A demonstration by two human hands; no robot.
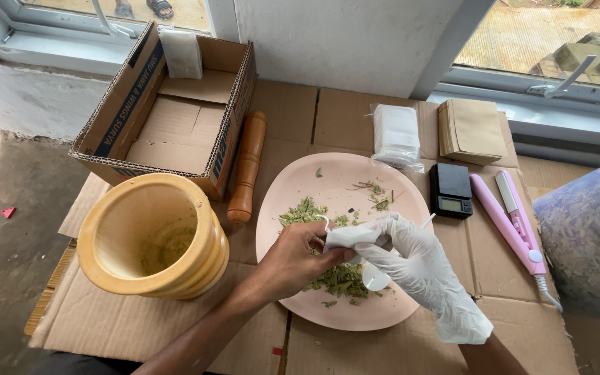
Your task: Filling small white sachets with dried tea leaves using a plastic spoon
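Observation:
A pale pink plate (293, 180) lies on flattened cardboard with crushed green dried leaves (342, 279) scattered on it. Over the plate, my bare left hand (296, 260) pinches a small white filter bag (347, 237) with a thin string. My right hand (414, 260), in a white glove, holds the same bag from the other side, together with a white plastic spoon (375, 278) whose bowl hangs just over the leaves.
A wooden mortar (151, 236) stands left of the plate, a wooden pestle (246, 167) beside an open cardboard box (168, 104). Behind the plate lie white bags in plastic (395, 132), brown pouches (471, 128), a black pocket scale (451, 189), a pink sealer (515, 226). A bag of dried leaves (588, 236) sits far right.

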